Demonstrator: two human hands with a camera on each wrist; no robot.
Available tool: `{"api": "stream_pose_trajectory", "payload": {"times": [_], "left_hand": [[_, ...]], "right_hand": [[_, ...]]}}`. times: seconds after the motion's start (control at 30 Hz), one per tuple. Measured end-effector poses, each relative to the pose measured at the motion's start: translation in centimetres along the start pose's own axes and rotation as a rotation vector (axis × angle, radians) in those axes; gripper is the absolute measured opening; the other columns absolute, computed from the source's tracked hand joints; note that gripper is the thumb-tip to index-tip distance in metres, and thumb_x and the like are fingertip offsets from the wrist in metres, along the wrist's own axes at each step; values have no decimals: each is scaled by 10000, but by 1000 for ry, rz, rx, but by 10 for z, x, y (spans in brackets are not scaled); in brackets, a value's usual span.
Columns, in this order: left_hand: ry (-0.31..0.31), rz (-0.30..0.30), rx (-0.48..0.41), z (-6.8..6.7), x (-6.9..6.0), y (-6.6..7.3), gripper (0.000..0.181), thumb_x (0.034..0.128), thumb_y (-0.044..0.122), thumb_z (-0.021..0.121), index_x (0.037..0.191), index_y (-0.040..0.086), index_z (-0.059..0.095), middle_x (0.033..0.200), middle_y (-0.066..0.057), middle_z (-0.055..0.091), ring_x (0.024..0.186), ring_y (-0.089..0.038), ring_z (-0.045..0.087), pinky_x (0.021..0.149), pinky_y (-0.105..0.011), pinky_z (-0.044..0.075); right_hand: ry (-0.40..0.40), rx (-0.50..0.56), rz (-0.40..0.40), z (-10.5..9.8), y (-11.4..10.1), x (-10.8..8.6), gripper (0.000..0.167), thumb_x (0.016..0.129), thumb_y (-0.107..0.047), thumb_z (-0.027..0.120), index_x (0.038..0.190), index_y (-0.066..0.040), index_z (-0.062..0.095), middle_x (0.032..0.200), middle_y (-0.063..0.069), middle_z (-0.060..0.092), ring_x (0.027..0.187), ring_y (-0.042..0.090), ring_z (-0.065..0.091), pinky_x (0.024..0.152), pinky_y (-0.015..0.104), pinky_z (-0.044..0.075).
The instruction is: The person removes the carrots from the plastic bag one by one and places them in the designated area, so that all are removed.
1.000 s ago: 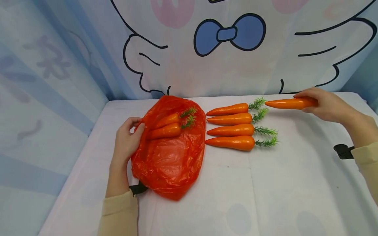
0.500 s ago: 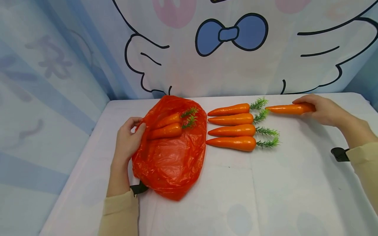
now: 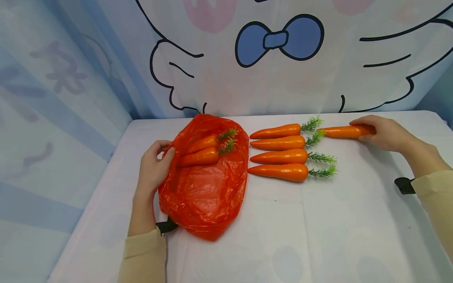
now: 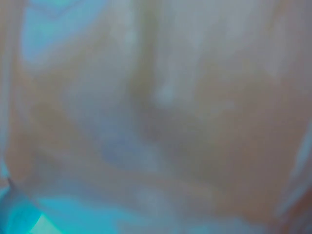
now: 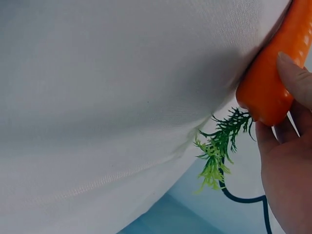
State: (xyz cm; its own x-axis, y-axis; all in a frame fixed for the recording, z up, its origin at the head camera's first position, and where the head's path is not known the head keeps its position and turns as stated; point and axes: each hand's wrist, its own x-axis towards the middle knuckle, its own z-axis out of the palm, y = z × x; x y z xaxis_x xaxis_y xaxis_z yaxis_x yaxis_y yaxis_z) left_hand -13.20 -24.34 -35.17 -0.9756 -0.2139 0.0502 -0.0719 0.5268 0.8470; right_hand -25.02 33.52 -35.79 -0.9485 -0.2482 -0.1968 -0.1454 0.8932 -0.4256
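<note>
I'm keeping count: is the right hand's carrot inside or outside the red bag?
Outside: four carrots lie between the held carrot and red bag.

The left wrist view shows a blurred grey-brown surface (image 4: 195,146) with turquoise patches (image 4: 87,214) toward both left corners.

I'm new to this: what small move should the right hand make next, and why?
Perhaps settle the held carrot on the table and release: the right hand has it close to the surface, its tip beside the row's leafy tops.
</note>
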Motion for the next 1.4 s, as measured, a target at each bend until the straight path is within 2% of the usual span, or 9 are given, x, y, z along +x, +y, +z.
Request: {"api": "stream_pose_trajectory", "payload": {"times": [0.4,0.97,1.4], "left_hand": [[-7,-6,1,-1,0,1,321,1051,223,521,1304,31,574,1242,-147,585,1165,-297,506,959,-449,502],[-2,-4,-5,-1,-1,1,317,1049,230,520,1292,36,579,1260,-148,587,1180,-315,516,960,-475,516],[-3,-25,-14,-2,-1,4,322,1052,234,520,1313,53,572,1271,-137,580,1176,-314,516,963,-467,515]], "right_hand": [[-16,3,16,-2,-1,3,487,969,42,558,1434,48,415,1419,375,314,1231,568,295,1040,747,222],[-24,28,-43,-8,-5,-1,536,948,26,622,1443,37,418,1454,365,302,1230,560,324,1025,754,247],[-10,73,-55,-13,-18,-7,577,972,-71,649,1478,10,385,1508,363,249,1330,582,220,1028,772,216]]}}
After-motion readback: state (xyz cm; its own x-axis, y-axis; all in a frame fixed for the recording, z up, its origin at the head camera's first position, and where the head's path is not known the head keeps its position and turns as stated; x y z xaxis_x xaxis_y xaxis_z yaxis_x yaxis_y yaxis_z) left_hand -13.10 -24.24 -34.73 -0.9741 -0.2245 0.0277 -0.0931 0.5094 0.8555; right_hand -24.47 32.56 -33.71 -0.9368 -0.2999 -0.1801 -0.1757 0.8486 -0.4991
